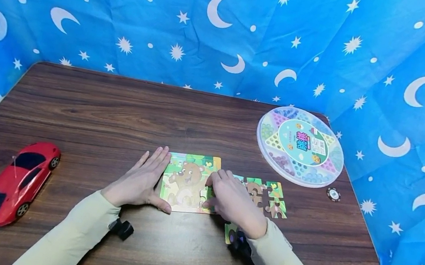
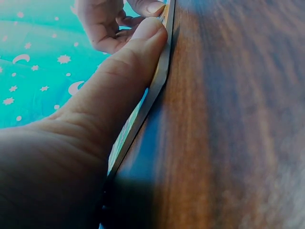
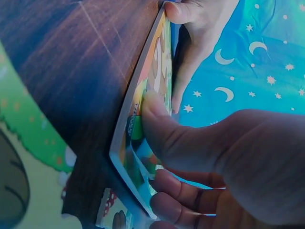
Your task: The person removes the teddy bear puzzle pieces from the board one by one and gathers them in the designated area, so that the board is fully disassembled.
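Note:
A bear puzzle board (image 1: 188, 179) lies flat at the middle of the wooden table (image 1: 117, 110). My left hand (image 1: 142, 179) rests open against its left side, fingers straight, thumb (image 2: 128, 71) pressed along the front edge (image 2: 159, 81). My right hand (image 1: 229, 198) is curled over the board's right edge. Its thumb (image 3: 155, 121) presses a green puzzle piece (image 3: 137, 131) into the board (image 3: 155, 71), with the fingers curled beside it. Several loose pieces (image 1: 266, 196) lie just right of that hand, and one more (image 1: 229, 233) lies under its wrist.
A red toy car (image 1: 15, 182) sits near the table's left front. A round clear box of coloured beads (image 1: 300, 145) stands at the back right, with a small black-and-white disc (image 1: 333, 194) beside it. Blue star-and-moon cloth (image 1: 227, 30) walls the table in.

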### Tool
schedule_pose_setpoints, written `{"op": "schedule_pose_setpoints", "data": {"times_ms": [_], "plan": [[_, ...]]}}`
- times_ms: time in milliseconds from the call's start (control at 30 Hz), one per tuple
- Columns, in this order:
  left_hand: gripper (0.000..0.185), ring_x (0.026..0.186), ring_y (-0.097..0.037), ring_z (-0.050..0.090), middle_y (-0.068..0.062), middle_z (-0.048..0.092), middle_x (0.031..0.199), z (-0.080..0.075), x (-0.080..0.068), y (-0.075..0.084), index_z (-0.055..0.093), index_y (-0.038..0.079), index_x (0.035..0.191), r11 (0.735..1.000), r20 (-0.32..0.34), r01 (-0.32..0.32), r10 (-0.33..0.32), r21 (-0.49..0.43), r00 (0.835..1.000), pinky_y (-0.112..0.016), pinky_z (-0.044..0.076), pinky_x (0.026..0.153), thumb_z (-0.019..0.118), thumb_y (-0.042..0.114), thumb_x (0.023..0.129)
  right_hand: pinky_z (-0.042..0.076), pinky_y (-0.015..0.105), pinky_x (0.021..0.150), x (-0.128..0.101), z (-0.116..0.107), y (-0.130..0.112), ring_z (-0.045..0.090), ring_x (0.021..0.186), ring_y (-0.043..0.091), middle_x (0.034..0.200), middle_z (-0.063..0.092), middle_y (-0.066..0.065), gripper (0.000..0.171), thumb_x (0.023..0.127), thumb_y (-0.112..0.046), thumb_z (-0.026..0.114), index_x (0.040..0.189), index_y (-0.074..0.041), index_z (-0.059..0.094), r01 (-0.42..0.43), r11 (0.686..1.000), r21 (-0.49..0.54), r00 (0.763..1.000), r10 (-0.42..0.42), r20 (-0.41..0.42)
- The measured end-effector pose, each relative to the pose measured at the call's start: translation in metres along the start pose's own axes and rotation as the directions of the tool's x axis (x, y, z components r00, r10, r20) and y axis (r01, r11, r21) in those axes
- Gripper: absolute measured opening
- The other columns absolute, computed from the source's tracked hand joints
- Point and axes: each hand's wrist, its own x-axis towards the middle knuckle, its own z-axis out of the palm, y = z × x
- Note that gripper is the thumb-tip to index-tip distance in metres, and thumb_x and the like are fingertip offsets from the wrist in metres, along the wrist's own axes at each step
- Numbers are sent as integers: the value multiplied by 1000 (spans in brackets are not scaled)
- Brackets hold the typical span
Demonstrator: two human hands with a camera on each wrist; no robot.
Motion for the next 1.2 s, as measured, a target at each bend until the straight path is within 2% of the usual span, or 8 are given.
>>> {"op": "schedule_pose_setpoints", "data": {"times_ms": [167,400,667,933,1200], "plan": [[142,148,-33,1,-21,2,160,0,1,1,11,-5,153,1000,4,2,-2,-5,1000,-53,4,118,71,79,56,42,30,63,-3,-3,1,43,75,16,89,55,-1,39,77,-30,82,99,-10,57,14,999,38,999,-12,-41],[141,148,-33,0,-21,2,160,1,2,3,11,-5,153,1000,9,6,-6,-8,1000,-53,3,118,71,78,57,41,28,53,-8,-2,3,45,58,11,73,54,-5,38,78,-28,81,98,-16,52,23,997,77,997,-18,-71],[140,148,-32,-2,-20,1,161,2,3,5,10,-5,153,1000,10,14,-14,-12,1000,-53,3,118,70,79,58,38,22,49,-23,-11,10,42,54,5,70,47,-8,41,75,-24,83,93,-16,47,71,975,211,985,-35,-169],[141,148,-31,-3,-19,-1,161,2,2,5,8,-4,153,999,18,31,-30,-27,999,-53,2,118,72,78,58,44,22,54,-56,-22,41,48,58,1,71,56,-11,33,78,-17,80,98,-15,54,78,957,278,971,-10,-239],[140,148,-32,-1,-20,1,161,3,1,3,10,-5,153,1000,7,25,-25,-6,1000,-53,3,117,70,79,58,42,22,51,-102,-30,76,48,57,3,70,56,-10,25,83,-9,75,101,-15,58,-28,946,323,968,106,-225]]}}
